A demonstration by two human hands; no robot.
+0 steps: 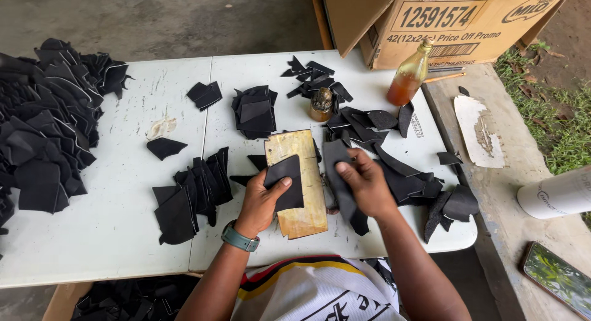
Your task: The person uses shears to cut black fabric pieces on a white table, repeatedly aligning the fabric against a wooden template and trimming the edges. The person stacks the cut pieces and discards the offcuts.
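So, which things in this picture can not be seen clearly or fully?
Head view only:
- Black piece on the wooden board: partly under the left hand.
- Long black strip: middle covered by the right hand.
- Cardboard box: cut off by the top edge.
- Phone: cut off at the corner.

One head-worn camera looks steeply down, close over the white table (123, 235).
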